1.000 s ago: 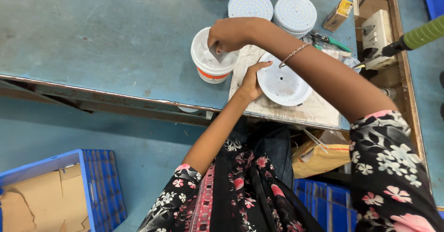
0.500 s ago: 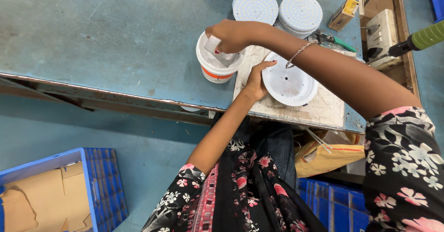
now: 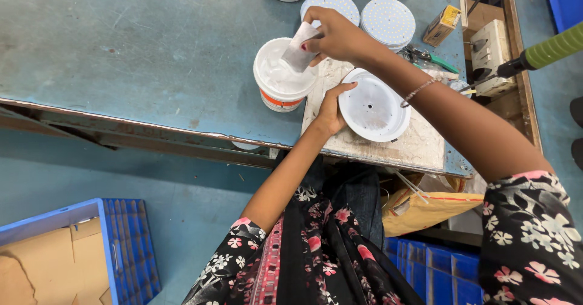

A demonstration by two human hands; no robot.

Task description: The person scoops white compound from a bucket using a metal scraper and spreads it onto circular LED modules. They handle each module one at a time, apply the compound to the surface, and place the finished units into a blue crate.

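Both hands: left (image 3: 331, 112) steadies dish (image 3: 373, 106), right (image 3: 334, 36) w/ scraper (image 3: 299, 48).

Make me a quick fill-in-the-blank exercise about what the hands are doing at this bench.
1. The right hand holds a flat white scraper over the ____ tub of white paste.
2. The left hand steadies a round white ____ on the worn board.
3. The crate on the floor is ____ in colour.

Missing words: open; dish; blue
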